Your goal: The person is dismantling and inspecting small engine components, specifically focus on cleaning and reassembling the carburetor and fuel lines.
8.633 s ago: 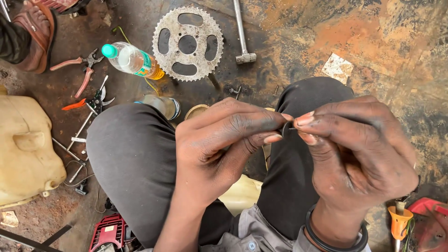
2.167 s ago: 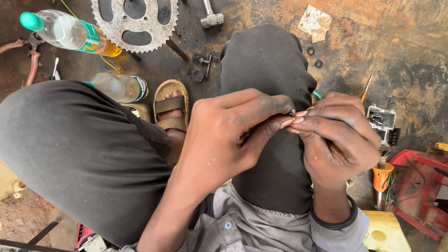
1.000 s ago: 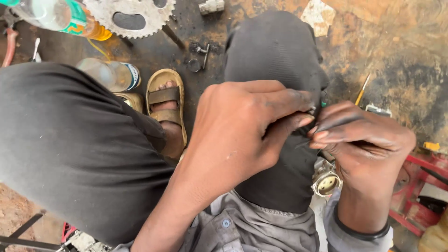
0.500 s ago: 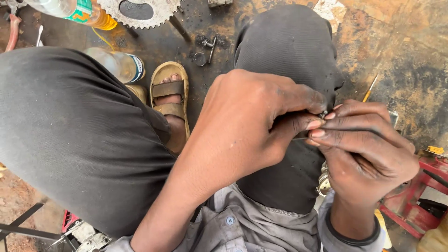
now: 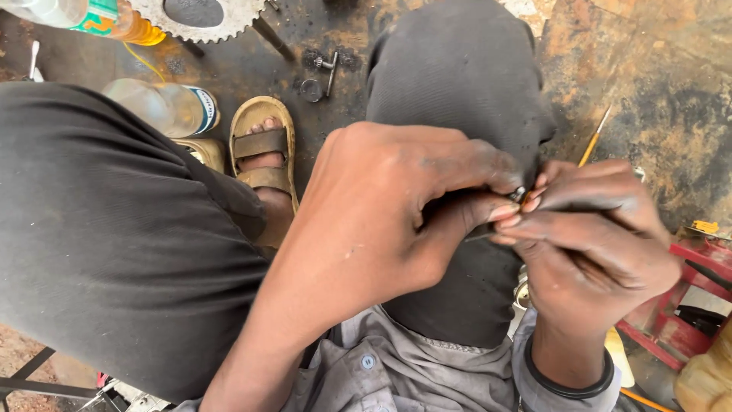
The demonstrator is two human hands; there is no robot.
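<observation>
My two hands meet just above my right knee [image 5: 457, 69], fingertips pressed together on a tiny metal part [image 5: 519, 194] that I pinch between them; it is too small to tell what kind of piece it is. My left hand [image 5: 396, 206] comes in from the left with the thumb and forefinger clamped on the part, and my right hand [image 5: 595, 244] closes on it from the other side, a dark band [image 5: 568, 381] round its wrist. Both knees are bent up in dark trousers, and my foot in a tan sandal [image 5: 263, 145] rests on the stained floor [image 5: 648, 84] between them. Beside the sandal lies a clear plastic bottle [image 5: 164, 107] on its side. Farther off on the floor sit a toothed sprocket [image 5: 194, 15], another bottle [image 5: 91, 17] with orange liquid, and a small bolt with a washer [image 5: 320, 76]. At my right stands a red metal frame [image 5: 679, 305].
</observation>
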